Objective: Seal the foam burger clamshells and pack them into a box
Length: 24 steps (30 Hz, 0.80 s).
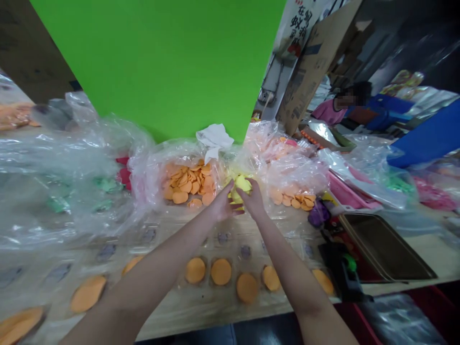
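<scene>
Both my hands reach into a clear plastic bag at the far middle of the table. My left hand (222,203) and my right hand (253,199) are closed around a bunch of yellow round pieces (242,183) inside it. To the left, another clear bag holds a pile of orange round pieces (187,184). Nearer to me, single orange discs (221,271) lie in a row of clear plastic trays (247,251) on the wooden table (201,306), under my forearms.
More clear bags (53,158) with green, red and orange pieces crowd the left and right. A dark metal tray (386,247) and a tape dispenser (343,273) sit at the right. A big green panel (168,62) stands behind. Another person (341,108) sits far right.
</scene>
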{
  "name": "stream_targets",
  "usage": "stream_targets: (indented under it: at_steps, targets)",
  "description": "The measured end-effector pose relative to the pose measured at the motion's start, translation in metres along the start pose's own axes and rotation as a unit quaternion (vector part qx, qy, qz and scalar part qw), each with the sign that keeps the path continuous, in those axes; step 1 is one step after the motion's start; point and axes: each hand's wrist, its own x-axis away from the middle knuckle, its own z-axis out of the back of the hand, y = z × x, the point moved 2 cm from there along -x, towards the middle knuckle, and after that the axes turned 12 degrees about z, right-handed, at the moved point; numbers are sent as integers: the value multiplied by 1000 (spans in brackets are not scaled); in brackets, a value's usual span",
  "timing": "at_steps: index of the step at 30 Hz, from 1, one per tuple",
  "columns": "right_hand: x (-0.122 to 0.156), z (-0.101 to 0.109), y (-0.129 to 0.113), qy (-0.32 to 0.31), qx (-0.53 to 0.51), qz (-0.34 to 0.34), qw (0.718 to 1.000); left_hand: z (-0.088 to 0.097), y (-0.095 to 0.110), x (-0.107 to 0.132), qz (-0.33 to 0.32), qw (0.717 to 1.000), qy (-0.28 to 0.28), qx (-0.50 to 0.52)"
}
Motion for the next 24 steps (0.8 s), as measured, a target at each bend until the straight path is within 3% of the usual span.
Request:
stream_targets:
  at_steps: [2, 4, 7, 9, 16, 18, 20, 24]
  targets:
    - [9, 1, -15, -74, 59, 112, 989, -5, 2, -4, -6, 996, -50, 71]
    - [16, 7, -24, -105, 59, 156, 980, -9, 2, -7, -13, 989, -83, 125]
    - [22, 23, -27, -17, 90, 92, 992, -14, -5, -8, 2, 986, -90, 137]
    - [25, 28, -27, 4, 148, 54, 988, -20, -12, -7, 18, 986, -86, 138]
    - [60, 40, -45, -2, 251, 108, 962, -39, -38, 17, 56, 987, -62, 139]
    - [72, 47, -48, -23, 227, 117, 967, -44, -43, 22, 55, 989, -39, 131]
    - [83, 58, -46, -15, 166, 81, 983, -53, -51, 27, 67, 991, -29, 115]
    - [104, 99, -31, 74, 35, -38, 996, -74, -80, 35, 118, 985, -64, 109]
